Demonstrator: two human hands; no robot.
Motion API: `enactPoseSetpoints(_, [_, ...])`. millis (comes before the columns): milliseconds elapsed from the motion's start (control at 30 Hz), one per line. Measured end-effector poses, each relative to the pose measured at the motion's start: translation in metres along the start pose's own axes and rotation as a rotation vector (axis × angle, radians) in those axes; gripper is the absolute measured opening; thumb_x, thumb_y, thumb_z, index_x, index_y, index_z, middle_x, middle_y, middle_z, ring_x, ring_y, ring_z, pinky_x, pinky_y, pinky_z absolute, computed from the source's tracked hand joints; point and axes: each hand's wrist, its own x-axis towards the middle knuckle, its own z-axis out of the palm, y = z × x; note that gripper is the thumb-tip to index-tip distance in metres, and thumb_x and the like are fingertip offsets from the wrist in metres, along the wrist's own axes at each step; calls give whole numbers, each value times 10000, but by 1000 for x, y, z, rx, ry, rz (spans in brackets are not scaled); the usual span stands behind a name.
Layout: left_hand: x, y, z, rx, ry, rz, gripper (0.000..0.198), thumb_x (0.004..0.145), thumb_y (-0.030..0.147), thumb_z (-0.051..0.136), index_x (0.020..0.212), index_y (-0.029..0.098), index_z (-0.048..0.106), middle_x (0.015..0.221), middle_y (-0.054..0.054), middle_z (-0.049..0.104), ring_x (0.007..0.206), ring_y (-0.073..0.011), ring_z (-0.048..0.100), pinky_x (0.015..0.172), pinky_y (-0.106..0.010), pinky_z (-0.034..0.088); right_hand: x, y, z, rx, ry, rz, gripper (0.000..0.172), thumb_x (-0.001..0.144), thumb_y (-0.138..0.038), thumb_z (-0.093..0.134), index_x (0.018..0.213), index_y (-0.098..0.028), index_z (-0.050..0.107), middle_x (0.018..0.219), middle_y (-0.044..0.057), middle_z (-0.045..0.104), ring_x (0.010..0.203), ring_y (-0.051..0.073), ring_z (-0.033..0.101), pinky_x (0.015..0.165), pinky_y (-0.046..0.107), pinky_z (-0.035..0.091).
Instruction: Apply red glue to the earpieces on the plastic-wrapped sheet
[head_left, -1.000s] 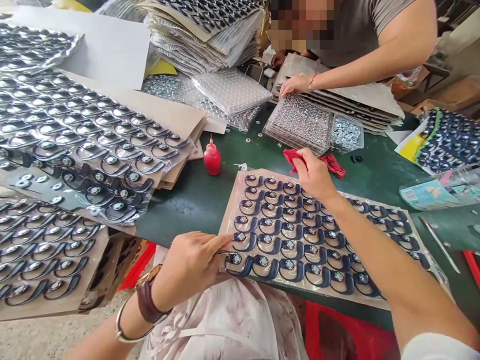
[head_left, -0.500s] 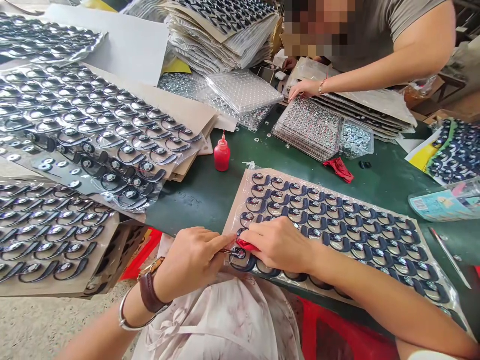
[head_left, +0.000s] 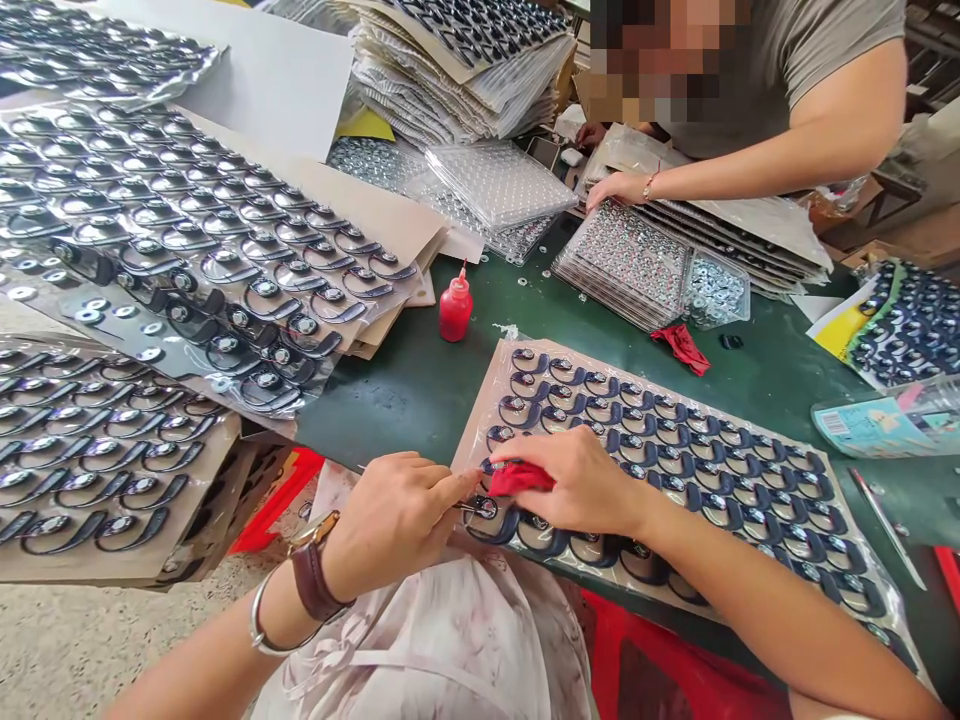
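Observation:
My left hand [head_left: 397,508] is closed around a thin dark tool [head_left: 466,507] that looks like tweezers. Its tip reaches a black curved piece with a shiny round stud [head_left: 486,508] at the near left corner of a sheet. My right hand [head_left: 581,485] pinches a red cloth [head_left: 521,478] just above the neighbouring pieces. Under both hands lies the cardboard sheet [head_left: 480,425], wrapped in clear film and carrying rows of such black hook-shaped pieces. My right hand and forearm hide part of the near rows.
A red squeeze bottle [head_left: 455,308] stands beyond the sheet. More loaded sheets [head_left: 217,240] pile up at left. Across the table, a co-worker's hand [head_left: 621,188] rests at stacked clear trays [head_left: 626,265]. Another red cloth [head_left: 681,348] and a thin pointed tool [head_left: 885,525] lie at right.
My right hand has lifted slightly and shifted right, and more of the red cloth shows in it. My left hand keeps the tool at the same corner piece. The view has shifted a little.

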Motion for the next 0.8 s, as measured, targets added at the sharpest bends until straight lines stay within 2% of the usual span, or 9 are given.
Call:
enactPoseSetpoints(100, [0, -1, 0, -5, 1, 17, 275, 836, 105, 427, 1029, 211, 592, 561, 47, 546, 467, -127, 468, 499, -297, 262, -2, -5, 3, -138, -34, -103, 203, 854, -265, 605, 1053, -241, 631, 847, -17, 739, 757, 147, 692, 600, 239, 389])
enactPoseSetpoints(200, [1, 0, 1, -5, 11, 22, 270, 831, 102, 424, 1021, 202, 588, 564, 43, 550, 466, -124, 469, 500, -294, 262, -1, -8, 6, -246, -26, -168, 122, 886, -300, 571, 955, -231, 645, 727, -25, 704, 659, 138, 657, 541, 260, 326])
enactPoseSetpoints(367, [3, 0, 0, -4, 28, 24, 264, 821, 99, 420, 990, 200, 597, 545, 45, 542, 457, -125, 468, 504, -292, 266, 1, -10, 10, -354, -8, -264, 134, 887, -218, 523, 783, -181, 600, 634, -13, 638, 558, 127, 569, 515, 275, 275])
enactPoseSetpoints(467, [3, 0, 0, -7, 27, 20, 275, 822, 106, 426, 1009, 203, 603, 547, 47, 546, 455, -129, 472, 498, -297, 267, 2, -9, 12, -350, 33, -300, 152, 899, -212, 500, 787, -165, 592, 633, -1, 637, 559, 129, 576, 518, 274, 291])
enactPoseSetpoints(600, [1, 0, 1, -15, 13, 10, 251, 835, 113, 436, 989, 209, 609, 550, 49, 557, 458, -130, 487, 493, -300, 267, 3, -3, 8, -227, 105, -172, 157, 894, -315, 564, 915, -168, 618, 718, -2, 700, 621, 126, 650, 545, 251, 348])
enactPoseSetpoints(700, [0, -1, 2, -21, 10, 9, 249, 853, 127, 440, 1020, 210, 604, 567, 48, 580, 473, -128, 512, 494, -295, 277, 2, -1, 2, -144, 88, -74, 135, 874, -303, 592, 948, -194, 624, 785, -14, 730, 663, 122, 680, 572, 228, 379])
enactPoseSetpoints(800, [1, -1, 2, -24, 8, 3, 260, 846, 123, 442, 1026, 213, 606, 571, 47, 585, 479, -128, 519, 493, -296, 282, -1, -2, -1, -105, 55, -53, 167, 874, -315, 592, 988, -197, 622, 811, -4, 739, 688, 128, 692, 601, 221, 402])
